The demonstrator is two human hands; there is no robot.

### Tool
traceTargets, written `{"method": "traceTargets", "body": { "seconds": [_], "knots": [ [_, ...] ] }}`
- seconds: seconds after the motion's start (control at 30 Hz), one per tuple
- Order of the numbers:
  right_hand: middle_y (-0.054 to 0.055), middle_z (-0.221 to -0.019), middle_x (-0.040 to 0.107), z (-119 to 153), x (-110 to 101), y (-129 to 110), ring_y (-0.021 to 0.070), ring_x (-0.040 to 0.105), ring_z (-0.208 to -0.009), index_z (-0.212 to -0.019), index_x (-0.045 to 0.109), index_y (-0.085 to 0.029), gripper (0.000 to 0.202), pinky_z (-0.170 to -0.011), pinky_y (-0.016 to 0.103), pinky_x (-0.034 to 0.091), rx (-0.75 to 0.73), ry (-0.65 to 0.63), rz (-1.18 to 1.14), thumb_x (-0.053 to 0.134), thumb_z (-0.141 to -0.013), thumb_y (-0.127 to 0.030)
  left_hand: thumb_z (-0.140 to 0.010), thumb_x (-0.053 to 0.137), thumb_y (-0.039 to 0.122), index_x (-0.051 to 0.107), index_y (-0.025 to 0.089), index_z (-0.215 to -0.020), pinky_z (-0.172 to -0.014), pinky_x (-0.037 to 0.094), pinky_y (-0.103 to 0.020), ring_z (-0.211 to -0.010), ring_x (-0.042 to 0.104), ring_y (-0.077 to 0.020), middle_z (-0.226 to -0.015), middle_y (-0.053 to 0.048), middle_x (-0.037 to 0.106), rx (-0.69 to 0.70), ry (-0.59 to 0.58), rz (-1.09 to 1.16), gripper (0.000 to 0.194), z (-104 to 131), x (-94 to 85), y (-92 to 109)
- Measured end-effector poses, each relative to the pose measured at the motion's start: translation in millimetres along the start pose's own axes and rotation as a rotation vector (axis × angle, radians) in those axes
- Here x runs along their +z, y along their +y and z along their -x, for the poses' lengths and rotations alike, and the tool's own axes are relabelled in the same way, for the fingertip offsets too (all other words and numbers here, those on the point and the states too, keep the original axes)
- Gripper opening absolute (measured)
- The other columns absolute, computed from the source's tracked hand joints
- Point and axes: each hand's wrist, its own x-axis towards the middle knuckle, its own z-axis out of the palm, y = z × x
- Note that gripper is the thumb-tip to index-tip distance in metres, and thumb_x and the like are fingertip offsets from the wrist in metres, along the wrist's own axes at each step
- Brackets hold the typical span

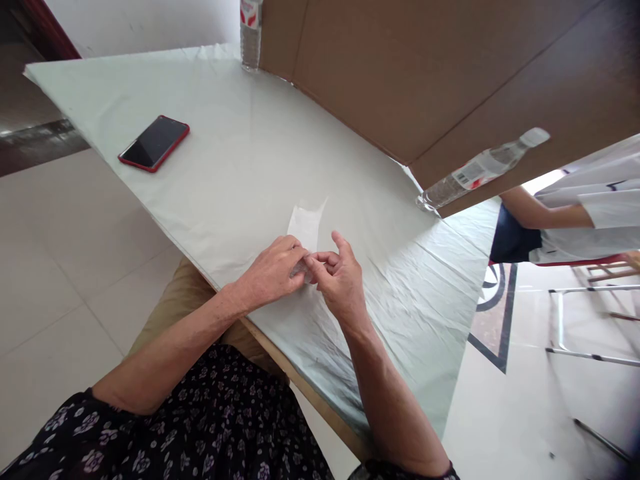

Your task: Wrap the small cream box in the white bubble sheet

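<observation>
A thin, whitish, see-through sheet lies near the front edge of the table, its far end slightly curled up. Whether it is plastic film or paper I cannot tell. My left hand is closed over the near part of it, fingers bent and thumb tucked in. From the right, my right hand pinches the sheet's near end between thumb and fingertips, index finger raised. A crumpled, clear bit of it shows between the two hands. The fingertips of both hands nearly touch.
A phone in a red case lies at the left on the pale tablecloth. A large brown cardboard panel stands across the back, with a clear bottle leaning at its right and another bottle at its left. Another person's arm is at the right.
</observation>
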Motion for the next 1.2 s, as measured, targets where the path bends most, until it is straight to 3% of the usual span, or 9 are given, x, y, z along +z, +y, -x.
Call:
{"method": "traceTargets", "body": {
  "seconds": [0.2,0.4,0.47,0.57,0.63,0.77,0.93,1.03,1.2],
  "knots": [
    [0.012,-0.114,0.077,9,-5,-2,0.0176,0.069,-0.073,-0.152,0.038,-0.017,0.062,-0.072,0.037,0.057,-0.209,-0.122,0.303,0.051,-0.092,-0.025,-0.081,0.062,0.016,0.051,0.017,-0.133,-0.085,0.054,-0.036,-0.093,0.061,-0.0202,-0.116,-0.011,0.063,-0.117,0.134,0.225,0.053,8,5.0,2],
    [0.016,-0.127,0.072,13,0,-2,0.0246,0.073,-0.095,-0.156,0.029,-0.015,0.069,-0.073,0.037,0.057,-0.429,-0.146,0.691,0.045,-0.089,-0.011,-0.079,0.067,0.02,0.057,0.018,-0.111,-0.081,0.054,-0.033,-0.085,0.061,-0.0168,-0.107,-0.007,0.064,-0.296,0.29,0.298,0.034,7,13.7,11],
    [0.017,-0.131,0.071,13,-4,-3,0.0232,0.074,-0.092,-0.157,0.027,-0.016,0.072,-0.072,0.037,0.057,-0.453,-0.2,0.672,0.042,-0.087,-0.008,-0.081,0.064,0.017,0.057,0.02,-0.108,-0.081,0.054,-0.034,-0.087,0.061,-0.0173,-0.108,-0.006,0.063,-0.302,0.306,0.264,0.028,6,18.4,12],
    [0.014,-0.128,0.072,8,-15,-3,0.0154,0.07,-0.067,-0.155,0.03,-0.02,0.069,-0.067,0.035,0.058,-0.351,-0.305,0.459,0.043,-0.088,-0.011,-0.082,0.059,0.012,0.057,0.02,-0.109,-0.08,0.053,-0.033,-0.088,0.061,-0.0174,-0.11,-0.007,0.062,-0.277,0.309,0.234,0.029,5,23.2,12],
    [0.011,-0.122,0.075,1,-23,-1,0.0122,0.065,-0.057,-0.151,0.036,-0.021,0.062,-0.063,0.034,0.058,-0.26,-0.243,0.292,0.046,-0.09,-0.017,-0.081,0.059,0.01,0.056,0.02,-0.112,-0.081,0.053,-0.033,-0.087,0.06,-0.0173,-0.111,-0.007,0.062,-0.263,0.312,0.22,0.032,6,24.4,11],
    [0.007,-0.108,0.077,-18,-28,6,0.0139,0.064,-0.067,-0.142,0.048,-0.021,0.055,-0.069,0.034,0.056,-0.27,-0.015,0.251,0.055,-0.088,-0.023,-0.08,0.059,0.009,0.056,0.017,-0.117,-0.083,0.055,-0.034,-0.089,0.06,-0.0177,-0.11,-0.008,0.06,-0.235,0.301,0.178,0.038,5,24.7,12],
    [0.004,-0.099,0.078,-41,-18,12,0.0151,0.063,-0.069,-0.143,0.05,-0.021,0.058,-0.075,0.035,0.053,-0.311,-0.101,0.372,0.057,-0.086,-0.022,-0.083,0.056,0.009,0.062,0.016,-0.118,-0.087,0.056,-0.037,-0.101,0.063,-0.0223,-0.122,-0.013,0.058,-0.132,0.278,-0.048,0.036,4,22.4,14],
    [0.004,-0.096,0.078,-48,-14,13,0.0161,0.064,-0.07,-0.143,0.052,-0.02,0.058,-0.077,0.036,0.053,-0.297,-0.129,0.397,0.054,-0.086,-0.019,-0.085,0.054,0.008,0.066,0.015,-0.115,-0.09,0.056,-0.04,-0.103,0.064,-0.0247,-0.131,-0.014,0.059,-0.025,0.186,-0.194,0.033,2,16.4,14],
    [0.006,-0.105,0.075,-53,-21,19,0.0133,0.059,-0.066,-0.137,0.056,-0.021,0.053,-0.074,0.035,0.054,-0.274,-0.06,0.296,0.061,-0.084,-0.03,-0.09,0.051,0.01,0.069,0.015,-0.105,-0.091,0.057,-0.041,-0.106,0.065,-0.027,-0.127,-0.013,0.065,0.03,0.059,-0.277,0.024,-2,8.2,14]
  ]
}}
